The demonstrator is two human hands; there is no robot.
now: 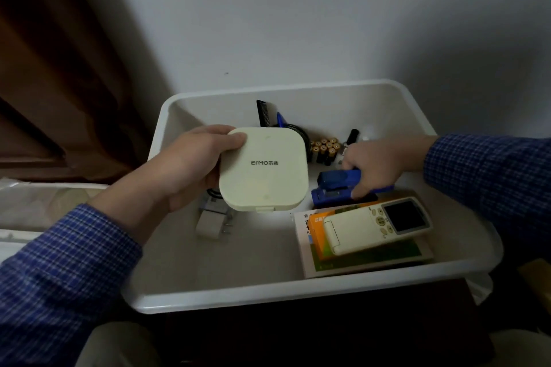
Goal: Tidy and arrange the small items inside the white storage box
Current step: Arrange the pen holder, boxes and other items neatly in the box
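The white storage box [268,295] stands against the wall. My left hand [185,170] holds a cream square case [264,171] with dark lettering, lifted above the box's left half. My right hand [372,167] grips a blue stapler [334,188] low in the box's right middle. A cream remote control [378,223] lies on an orange packet [317,235] and a green-and-white booklet [369,259] at the front right. Gold-topped batteries [325,149] stand bunched at the back. A black comb [262,113] and a blue pen [280,119] lean at the back wall.
A white plug adapter [211,225] with a dark cable lies under the case. A small black cylinder [353,137] stands behind the batteries. A dark wooden panel [59,68] rises at the left, and pale plastic-covered material [38,205] lies left of the box.
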